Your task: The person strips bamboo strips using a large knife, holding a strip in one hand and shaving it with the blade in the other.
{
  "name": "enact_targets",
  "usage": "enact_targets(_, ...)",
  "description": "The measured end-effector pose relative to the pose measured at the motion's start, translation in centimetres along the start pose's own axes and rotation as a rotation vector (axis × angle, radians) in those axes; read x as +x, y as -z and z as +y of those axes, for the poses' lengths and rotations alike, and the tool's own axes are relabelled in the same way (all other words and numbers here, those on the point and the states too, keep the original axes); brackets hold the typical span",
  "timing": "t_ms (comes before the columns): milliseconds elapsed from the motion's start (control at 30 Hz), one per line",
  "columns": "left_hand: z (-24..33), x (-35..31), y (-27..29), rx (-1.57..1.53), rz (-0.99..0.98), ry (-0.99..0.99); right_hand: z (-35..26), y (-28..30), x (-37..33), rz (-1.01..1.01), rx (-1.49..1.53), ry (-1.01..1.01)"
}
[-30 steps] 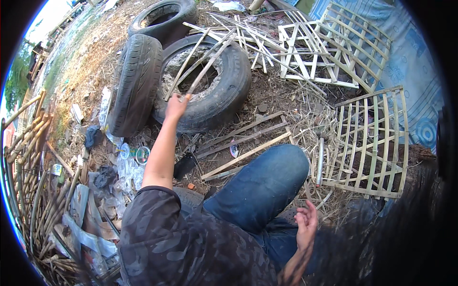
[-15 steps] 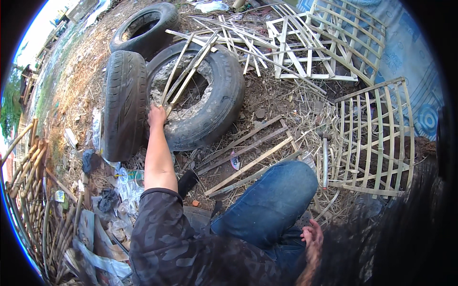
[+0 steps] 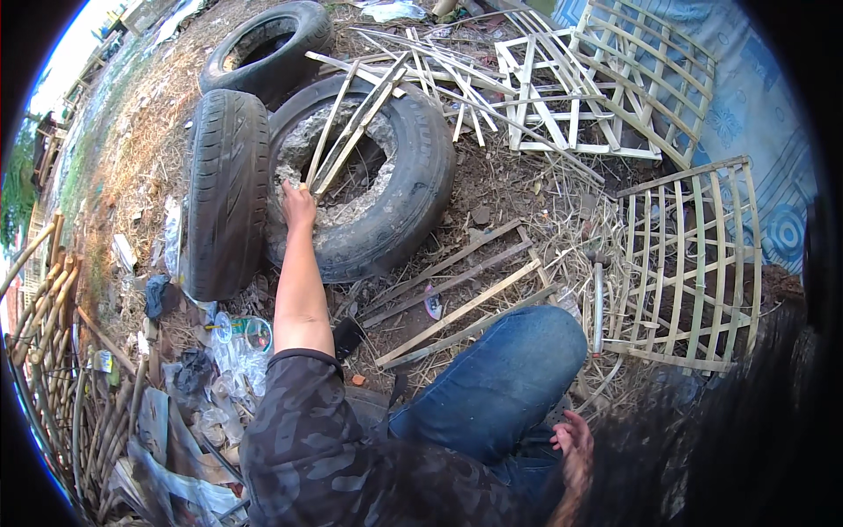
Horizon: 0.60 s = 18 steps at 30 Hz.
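Observation:
My left arm reaches out to a tyre [image 3: 421, 167] lying flat with a rough, pale, crusted inside. My left hand [image 3: 299, 208] is closed at the lower ends of several thin wooden strips [image 3: 342, 149] that lean across its opening; the fingers partly hide the grip. By my bent knee at the lower right, my right hand [image 3: 573, 436] holds nothing, its fingers loosely curled and apart. A frame of wooden slats [image 3: 465, 303] rests on the ground between the tyre and my knee. A hammer [image 3: 598, 299] lies beyond the knee.
A second tyre [image 3: 226, 193] stands upright at the left, and another tyre [image 3: 268, 48] is behind. Slatted wooden lattices [image 3: 694, 263] lie at the right beside a blue patterned sheet [image 3: 755, 114]. Bamboo sticks [image 3: 53, 325] and plastic litter [image 3: 237, 351] are at the left.
My left hand has moved slightly up and right, and the strips beside it have shifted a little the same way. The right hand stays beside my knee. The view has shifted slightly.

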<state>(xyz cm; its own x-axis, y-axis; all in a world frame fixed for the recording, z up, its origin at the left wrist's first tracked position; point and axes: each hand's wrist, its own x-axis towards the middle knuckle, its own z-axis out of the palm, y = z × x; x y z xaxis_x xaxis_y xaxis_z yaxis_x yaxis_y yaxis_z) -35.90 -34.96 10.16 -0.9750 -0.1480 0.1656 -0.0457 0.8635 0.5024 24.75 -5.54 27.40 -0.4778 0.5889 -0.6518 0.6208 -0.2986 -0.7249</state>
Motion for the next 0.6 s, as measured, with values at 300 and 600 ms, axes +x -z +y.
enact_targets(300, -1.7, 1.7, -2.3, -0.255, 0.001, 0.002, 1.5, 0.7, 0.1, -0.043, 0.054, 0.017)
enact_targets(600, -0.9, 3.6, -0.6, -0.364, -0.134, 0.117, 2.0, -0.1, -0.3, -0.054, 0.072, 0.028)
